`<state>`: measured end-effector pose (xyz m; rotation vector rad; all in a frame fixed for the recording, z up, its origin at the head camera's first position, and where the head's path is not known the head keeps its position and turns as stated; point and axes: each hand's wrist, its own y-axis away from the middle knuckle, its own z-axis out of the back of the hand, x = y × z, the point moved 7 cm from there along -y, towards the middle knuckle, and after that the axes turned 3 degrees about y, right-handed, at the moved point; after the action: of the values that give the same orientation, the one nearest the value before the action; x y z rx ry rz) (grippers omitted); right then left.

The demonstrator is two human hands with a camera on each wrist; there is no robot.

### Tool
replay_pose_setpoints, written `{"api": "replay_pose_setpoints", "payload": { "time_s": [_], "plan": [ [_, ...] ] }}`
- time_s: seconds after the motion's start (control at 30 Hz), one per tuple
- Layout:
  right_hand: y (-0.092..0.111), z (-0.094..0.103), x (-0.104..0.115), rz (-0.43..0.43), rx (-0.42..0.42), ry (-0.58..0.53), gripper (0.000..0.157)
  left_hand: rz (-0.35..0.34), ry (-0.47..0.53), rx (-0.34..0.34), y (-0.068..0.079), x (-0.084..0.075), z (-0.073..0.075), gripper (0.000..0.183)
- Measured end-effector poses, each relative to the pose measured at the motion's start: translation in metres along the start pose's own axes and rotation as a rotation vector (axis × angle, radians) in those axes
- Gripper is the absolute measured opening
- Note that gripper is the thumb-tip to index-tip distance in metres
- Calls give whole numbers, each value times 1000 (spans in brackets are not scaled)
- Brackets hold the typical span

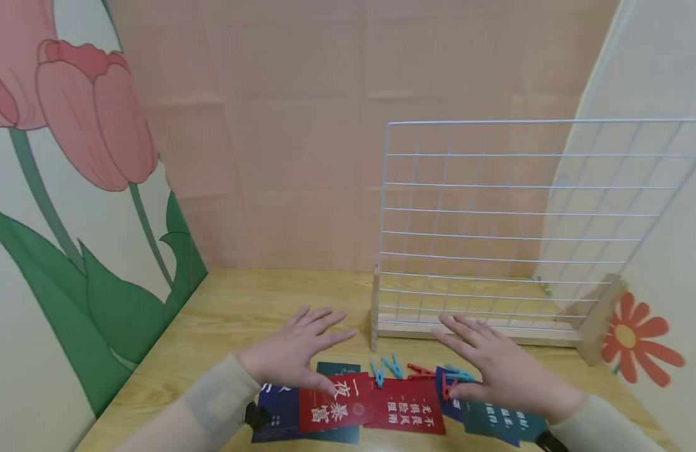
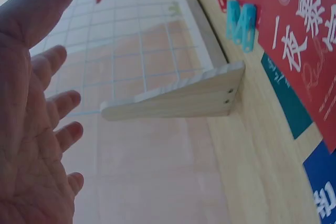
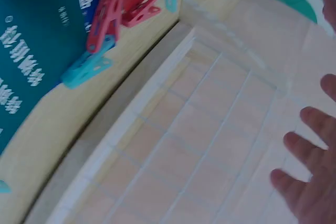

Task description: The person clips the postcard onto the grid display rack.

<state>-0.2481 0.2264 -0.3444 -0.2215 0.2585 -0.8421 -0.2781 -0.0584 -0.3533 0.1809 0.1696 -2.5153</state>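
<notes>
Both hands hover over a spread of printed cards, fingers extended and holding nothing. My left hand is above a red card that overlaps dark blue and green cards on the left. Beside it lies a second red card. My right hand is over a green card and a blue card at the right. Along the cards' far edge lie several clothespins: a light blue clothespin, a red clothespin and others, seen closer in the right wrist view, where a red clothespin touches the cards.
Behind the cards stands a white wire grid rack in a wooden base with upright side pieces. The wooden table meets a pinkish-brown backdrop. Tulips are painted on the left wall, and an orange flower shows at right.
</notes>
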Motion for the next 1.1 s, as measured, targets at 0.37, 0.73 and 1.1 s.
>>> {"api": "replay_pose_setpoints", "payload": {
  "time_s": [0.37,0.73,1.1],
  "plan": [
    [24,-5,-76,-384,-230,-150,48,218,353,-207,-33,13,-10,71],
    [79,-8,-175,-858,-484,-320,50,463,771,-496,-78,40,-12,57],
    [127,-14,-246,-1328,-576,-544,64,505,863,-651,-109,53,-8,56]
  ]
}}
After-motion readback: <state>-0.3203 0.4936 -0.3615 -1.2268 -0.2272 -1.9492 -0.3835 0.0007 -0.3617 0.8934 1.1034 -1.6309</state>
